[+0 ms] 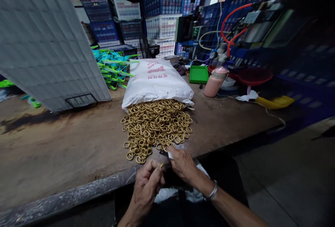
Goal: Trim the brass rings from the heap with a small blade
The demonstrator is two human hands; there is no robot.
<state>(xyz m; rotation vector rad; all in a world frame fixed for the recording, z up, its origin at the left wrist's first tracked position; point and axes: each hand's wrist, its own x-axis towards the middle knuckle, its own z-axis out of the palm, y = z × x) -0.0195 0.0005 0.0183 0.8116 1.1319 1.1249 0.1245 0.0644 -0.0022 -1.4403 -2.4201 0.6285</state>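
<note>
Gold-coloured rings (154,125) spill in a heap from the mouth of a white sack (157,83) onto the wooden table (78,146). At the table's front edge my left hand (149,181) is closed, thumb against fingers, on a gold ring (161,166); just a sliver of it shows. My right hand (184,166) is right beside it, near the front of the heap. Its fingers are closed on a small knife-like tool with a dark flat blade (163,153) and a pale part at the grip. The rest of that tool is hidden by the fingers.
A tall grey-white panel (49,42) stands at the left, with green and teal pieces (112,66) behind it. To the right are a pink bottle (216,82), a green tray (199,74), a yellow scoop (276,102) and a machine with red hoses (237,19). Stacked crates (163,0) fill the back.
</note>
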